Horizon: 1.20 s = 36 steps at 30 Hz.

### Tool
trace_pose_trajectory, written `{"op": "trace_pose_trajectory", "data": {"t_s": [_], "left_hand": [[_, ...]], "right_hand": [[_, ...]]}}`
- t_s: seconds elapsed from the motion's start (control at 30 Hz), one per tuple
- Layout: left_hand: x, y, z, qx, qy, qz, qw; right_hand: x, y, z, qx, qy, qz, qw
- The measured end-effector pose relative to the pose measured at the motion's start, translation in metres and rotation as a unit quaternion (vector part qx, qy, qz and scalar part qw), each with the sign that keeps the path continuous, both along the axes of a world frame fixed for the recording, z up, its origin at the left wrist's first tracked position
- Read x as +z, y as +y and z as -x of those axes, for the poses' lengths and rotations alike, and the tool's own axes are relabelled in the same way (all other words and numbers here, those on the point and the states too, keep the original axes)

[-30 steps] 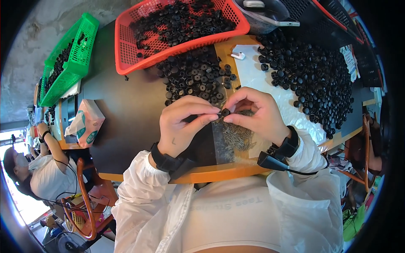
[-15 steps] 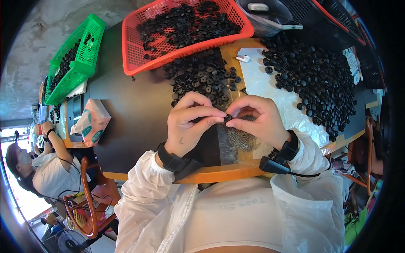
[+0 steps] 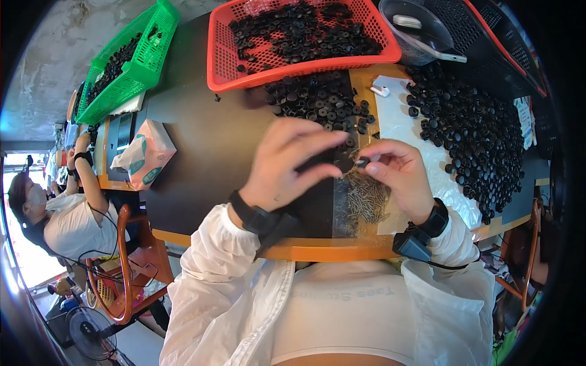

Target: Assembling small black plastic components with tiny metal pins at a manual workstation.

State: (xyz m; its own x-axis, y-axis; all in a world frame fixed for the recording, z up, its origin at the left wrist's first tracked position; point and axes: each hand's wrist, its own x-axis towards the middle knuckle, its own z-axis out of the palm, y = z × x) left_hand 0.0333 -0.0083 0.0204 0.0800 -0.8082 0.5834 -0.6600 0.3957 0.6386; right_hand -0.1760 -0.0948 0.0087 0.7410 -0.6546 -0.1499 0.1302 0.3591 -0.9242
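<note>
A: Dark worktable (image 3: 201, 152), red basket (image 3: 293, 61) at the far edge. Small black cap (image 3: 362, 162)?

B: Pinched in right hand (image 3: 400, 174) fingertips, just above the screw pile (image 3: 366, 198). Left hand (image 3: 293, 161) fingers curled beside it, possibly gripping a screw; blurred. Best to steady both wrists and align squarely.

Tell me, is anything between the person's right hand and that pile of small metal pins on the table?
Nothing visible. The right hand, pinching a small black part, hangs just above the pile of metal pins, with only open space between. The left hand is off to the side.
</note>
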Motion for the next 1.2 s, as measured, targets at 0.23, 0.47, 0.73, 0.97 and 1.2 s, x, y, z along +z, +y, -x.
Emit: {"op": "trace_pose_trajectory", "data": {"t_s": [0.23, 0.47, 0.73, 0.97, 1.2], "left_hand": [[0.0, 0.001, -0.056, -0.011, -0.203, -0.067, 0.977], [-0.01, -0.001, -0.055, 0.012, -0.254, -0.048, 0.966], [-0.001, -0.001, -0.043, 0.06, -0.279, -0.07, 0.956], [-0.009, -0.004, -0.038, 0.076, -0.287, -0.042, 0.954], [-0.002, -0.002, -0.024, 0.012, -0.138, -0.041, 0.99]], "right_hand": [[-0.013, -0.018, 0.007, -0.028, -0.112, -0.06, 0.992], [-0.006, -0.015, 0.005, 0.019, -0.116, -0.088, 0.989], [-0.003, -0.013, 0.004, 0.026, -0.056, -0.05, 0.997], [-0.001, -0.008, 0.0, 0.034, -0.056, -0.057, 0.996], [0.0, -0.006, 0.0, 0.02, -0.041, -0.036, 0.998]]}}
